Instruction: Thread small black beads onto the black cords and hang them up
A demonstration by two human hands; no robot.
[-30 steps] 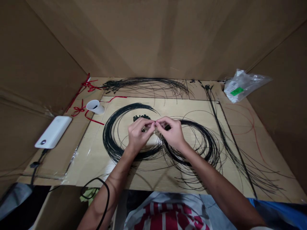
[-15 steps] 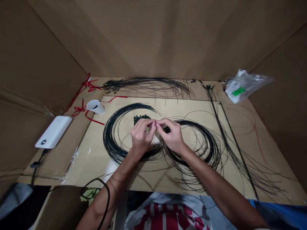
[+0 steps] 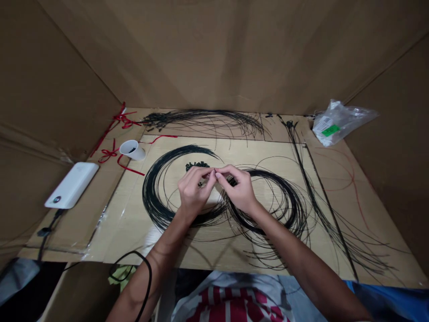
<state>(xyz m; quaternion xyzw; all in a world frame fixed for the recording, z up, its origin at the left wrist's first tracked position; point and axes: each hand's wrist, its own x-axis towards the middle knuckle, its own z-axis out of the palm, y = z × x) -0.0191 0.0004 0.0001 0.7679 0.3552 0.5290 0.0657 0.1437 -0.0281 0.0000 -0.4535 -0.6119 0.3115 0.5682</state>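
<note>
My left hand (image 3: 195, 190) and my right hand (image 3: 238, 188) meet fingertip to fingertip above the middle of the board. Both pinch at one spot, and whatever lies between the fingertips is too small to make out. Just behind my left fingers is a pile of small dark green pieces (image 3: 197, 166), partly covered by the hand. A thick coil of dark wire (image 3: 150, 188) curves round on the left. Under and beside my right hand another loop of dark wires (image 3: 295, 201) spreads out, its strands loose toward the front.
A white cup (image 3: 132, 150) with dark bits inside stands at left, near red ribbon (image 3: 109, 154) and a white power bank (image 3: 72, 185). Straighter wire bundles lie at the back (image 3: 208, 117) and right (image 3: 310, 188). A plastic bag (image 3: 338, 123) sits back right. Cardboard walls (image 3: 214, 53) enclose the table.
The view has shifted slightly. Both hands stay pinched together over the same place, with only a small change at the fingertips.
</note>
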